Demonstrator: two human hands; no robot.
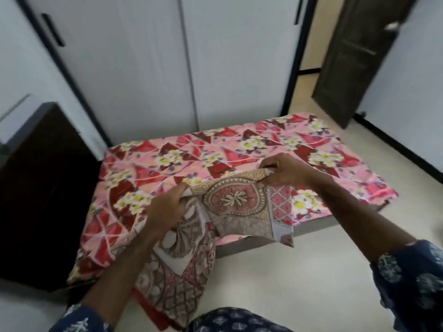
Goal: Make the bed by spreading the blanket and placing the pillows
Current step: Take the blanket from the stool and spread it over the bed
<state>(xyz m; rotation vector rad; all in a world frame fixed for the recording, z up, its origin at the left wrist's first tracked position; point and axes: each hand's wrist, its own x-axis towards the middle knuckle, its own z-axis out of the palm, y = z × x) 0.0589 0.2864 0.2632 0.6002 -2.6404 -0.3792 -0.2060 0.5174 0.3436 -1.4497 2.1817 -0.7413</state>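
Head view: you had both hands pinching the folded blanket by its top edge, left hand on the left corner, right hand on the right. Blanket was held over the near edge of the bed, its lower part hanging toward the floor.

the blanket is soft printed cloth in matt beige and dusty red. the bed wears a pink floral cloth sheet with a faint sheen. the floor is smooth pale tile, the door dark wood, the wardrobe smooth and matt white.
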